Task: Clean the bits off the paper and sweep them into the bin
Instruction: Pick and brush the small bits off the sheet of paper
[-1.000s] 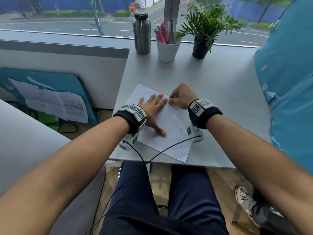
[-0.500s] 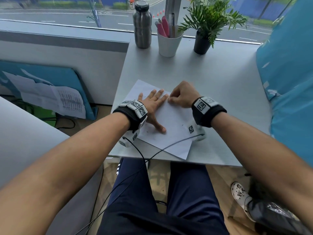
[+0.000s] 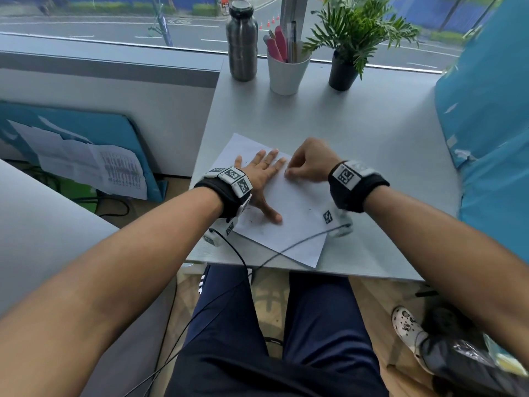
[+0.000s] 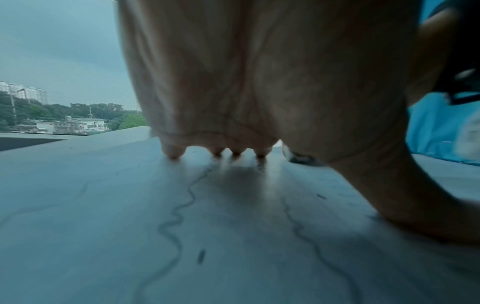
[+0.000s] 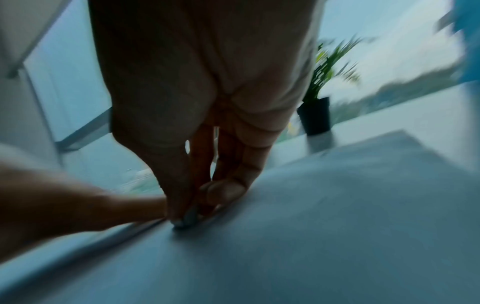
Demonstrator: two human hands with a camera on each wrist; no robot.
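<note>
A white sheet of paper (image 3: pixel 297 224) lies askew near the front edge of the grey table (image 3: pixel 372 124). Wavy pencil lines and small dark bits (image 4: pixel 201 256) mark the paper (image 4: pixel 233 226). My left hand (image 3: pixel 266 173) lies flat on the sheet with its fingers (image 4: pixel 172 153) spread and pressing it down. My right hand (image 3: pixel 289 174) sits just right of those fingertips, curled. In the blurred right wrist view its thumb and fingers pinch a small grey block (image 5: pixel 187 219) against the paper.
At the table's far edge stand a steel bottle (image 3: pixel 242 44), a white cup of pens (image 3: pixel 286 73) and a potted plant (image 3: pixel 343 70). A blue panel (image 3: pixel 492 124) borders the right side. On the floor at lower right is a dark container with plastic (image 3: pixel 472 365).
Both hands stay almost where they were on the paper. The head view has shifted slightly; the right wrist view is blurred by motion.
</note>
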